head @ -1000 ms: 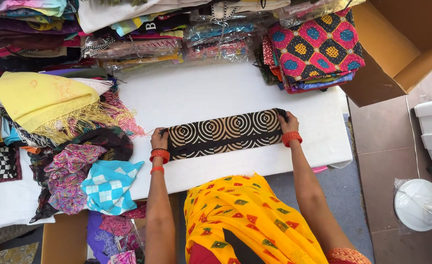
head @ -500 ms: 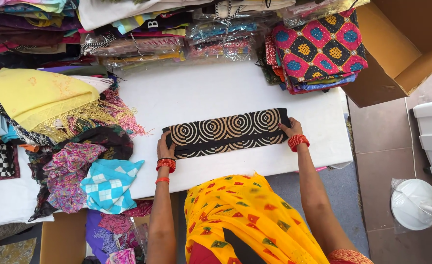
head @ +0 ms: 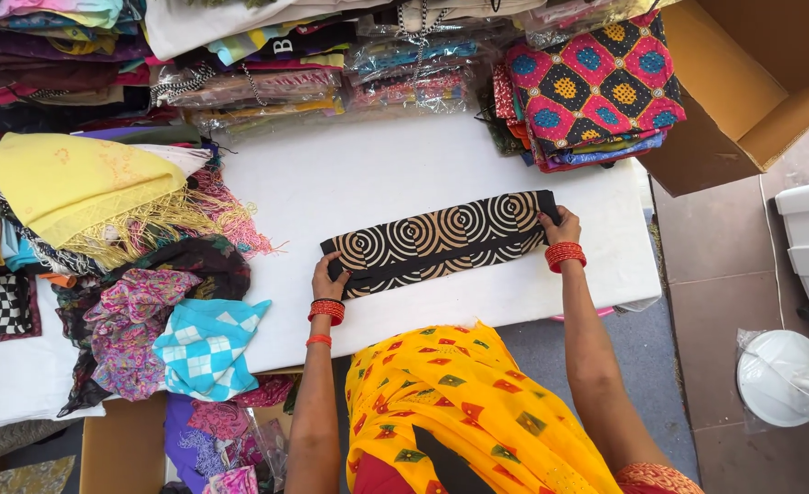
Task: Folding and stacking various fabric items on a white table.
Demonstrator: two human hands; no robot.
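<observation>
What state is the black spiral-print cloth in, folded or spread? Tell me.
Folded: the black spiral-print cloth lies as a narrow layered strip on the white table, each hand holding an end.

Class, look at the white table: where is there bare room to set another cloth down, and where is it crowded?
Bare white table lies between the black patterned cloth and the bagged fabrics. Crowded: the cloth heap left.

One folded black cloth with tan spiral rings (head: 441,240) lies on one white desk (head: 377,174). Two hands are on it: one left hand (head: 329,277), one right hand (head: 558,226). One yellow fringed shawl (head: 80,187) lies at the left. One blue checked cloth (head: 205,346) lies near left. One open cardboard box (head: 743,82) stands far right. One white round lid (head: 782,377) lies near right.
</observation>
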